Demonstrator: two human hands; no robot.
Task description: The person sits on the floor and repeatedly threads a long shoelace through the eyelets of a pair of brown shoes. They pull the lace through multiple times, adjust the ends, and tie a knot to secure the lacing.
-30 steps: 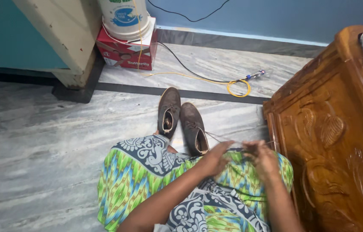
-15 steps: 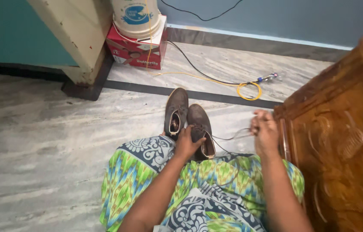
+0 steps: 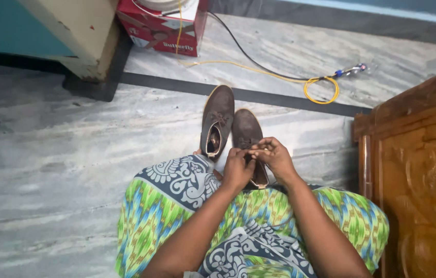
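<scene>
Looking down, we take in the grey marble floor (image 3: 48, 170) first, with a dark band running across it, and the carved wooden furniture (image 3: 419, 175) standing at our right. Our lap, draped in green and blue patterned cloth (image 3: 187, 206), fills the bottom of the view. Farther off, a red box (image 3: 158, 31) sits beside a cream-coloured post (image 3: 73, 36), and a yellow cable (image 3: 311, 85) loops over the stone next to a black one.

Just ahead of our knees stands a pair of brown shoes, touching side by side. The left shoe (image 3: 217, 121) is untouched, its opening empty. Both our hands meet over the right shoe (image 3: 245, 131), near its opening. Our left hand (image 3: 237, 170) is curled with the fingertips pinched together on what we judge to be a thin lace; our right hand (image 3: 274, 157) is likewise closed, fingers pinching at the same spot. The lace itself is too fine to make out.

We judge the chief risk to be the lace slipping from so small a pinch, or being threaded wrongly, since our own hands hide the eyelets. A hard tug could also tip the shoe against its neighbour.
</scene>
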